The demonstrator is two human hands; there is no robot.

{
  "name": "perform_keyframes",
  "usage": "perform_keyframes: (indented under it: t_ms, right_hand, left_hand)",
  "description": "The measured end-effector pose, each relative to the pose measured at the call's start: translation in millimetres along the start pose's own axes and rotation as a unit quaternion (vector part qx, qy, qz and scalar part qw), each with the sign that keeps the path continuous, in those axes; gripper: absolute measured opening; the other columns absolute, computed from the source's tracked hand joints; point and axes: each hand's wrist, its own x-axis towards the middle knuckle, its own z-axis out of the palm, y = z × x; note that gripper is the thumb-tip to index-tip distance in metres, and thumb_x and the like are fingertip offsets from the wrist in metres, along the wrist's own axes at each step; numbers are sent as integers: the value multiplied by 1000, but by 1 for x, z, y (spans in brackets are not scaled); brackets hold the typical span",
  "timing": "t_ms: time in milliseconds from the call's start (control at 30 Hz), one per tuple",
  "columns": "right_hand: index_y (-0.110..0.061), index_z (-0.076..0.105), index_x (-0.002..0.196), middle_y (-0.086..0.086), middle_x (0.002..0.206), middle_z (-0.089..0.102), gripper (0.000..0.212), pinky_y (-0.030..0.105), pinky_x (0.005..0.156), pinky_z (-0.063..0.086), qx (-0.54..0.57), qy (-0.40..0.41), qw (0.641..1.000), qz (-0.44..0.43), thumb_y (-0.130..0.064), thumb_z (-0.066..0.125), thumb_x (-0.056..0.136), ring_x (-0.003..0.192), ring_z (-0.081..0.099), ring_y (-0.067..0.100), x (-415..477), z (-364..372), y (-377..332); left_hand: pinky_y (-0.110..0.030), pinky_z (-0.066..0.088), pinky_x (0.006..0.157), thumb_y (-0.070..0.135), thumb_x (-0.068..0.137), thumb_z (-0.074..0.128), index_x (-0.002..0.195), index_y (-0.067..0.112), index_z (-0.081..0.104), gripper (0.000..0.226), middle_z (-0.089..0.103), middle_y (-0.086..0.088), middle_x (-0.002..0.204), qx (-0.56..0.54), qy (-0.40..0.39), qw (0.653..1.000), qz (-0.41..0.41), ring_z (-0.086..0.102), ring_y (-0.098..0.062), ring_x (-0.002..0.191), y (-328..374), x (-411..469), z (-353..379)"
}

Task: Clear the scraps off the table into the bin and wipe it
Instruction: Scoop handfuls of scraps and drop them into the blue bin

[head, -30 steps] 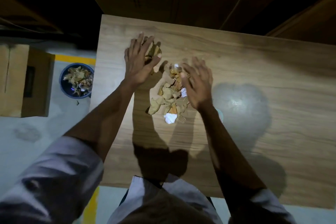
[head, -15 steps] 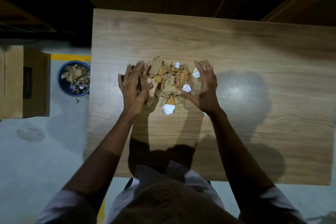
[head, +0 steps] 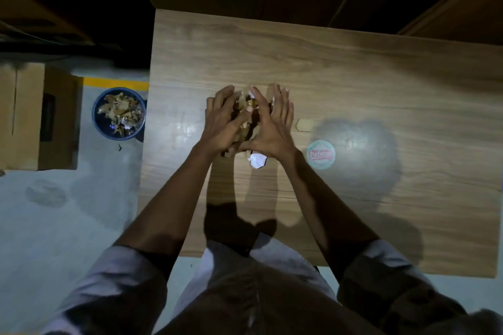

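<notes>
Dim, overhead glare, dark wide-angle edges

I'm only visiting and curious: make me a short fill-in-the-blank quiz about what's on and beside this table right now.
1. The left hand and right hand cup a heap of brown cardboard scraps on the ____ table.
2. The round blue bin stands on the floor to the person's ____.
3. A crumpled ____ paper scrap lies loose near the wrists.
Missing words: wooden; left; white.
</notes>
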Motion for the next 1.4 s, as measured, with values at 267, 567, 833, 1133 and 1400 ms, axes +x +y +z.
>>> perform_keyframes:
  t_ms: [267, 567, 833, 1133, 1400]
  right_hand:
    - [-45, 39, 155, -6, 169, 26, 55, 56, 127, 5, -103, 126, 987, -13, -43, 55, 103, 161, 5, 29, 14, 49, -15]
    - [-23, 66, 111, 10, 129, 59, 30, 48, 88, 44, -170, 133, 969, -118, -37, 44, 97, 105, 48, 34, 14, 47, -15]
    - [-22, 75, 85, 7, 86, 66, 29, 32, 54, 48, -200, 175, 946, -184, -38, 53, 95, 66, 60, 30, 20, 43, -19]
    - [-37, 71, 131, 13, 119, 75, 40, 42, 88, 53, -9, 62, 993, 104, -34, 63, 91, 109, 67, 40, 35, -14, -45]
    - [-8, 80, 95, 15, 93, 78, 35, 33, 72, 44, 148, 252, 922, 255, -33, 55, 98, 82, 70, 31, -35, -42, 22]
  left_hand:
    - [-43, 44, 105, 30, 110, 43, 111, 1, 54, 31, 32, -1, 115, -146, 32, 982, -113, 48, -15, 104, 20, -13, 25]
    - [-24, 24, 104, 35, 109, 38, 110, 2, 72, 47, 55, -15, 127, -15, 105, 990, -97, 33, -30, 126, 2, -40, 23]
    - [-49, 38, 106, 39, 103, 44, 132, -1, 54, 51, 51, -16, 125, -62, 265, 952, -136, 38, -19, 119, -18, -96, 40]
    - [-50, 4, 126, 74, 74, 71, 164, 12, 8, 126, 5, -16, 170, 39, 130, 987, -83, -2, -34, 158, -7, -120, 56]
    - [-65, -11, 121, 87, 75, 61, 163, 41, 16, 109, -11, -12, 172, 141, 93, 985, 44, -17, -39, 156, 13, -53, 83]
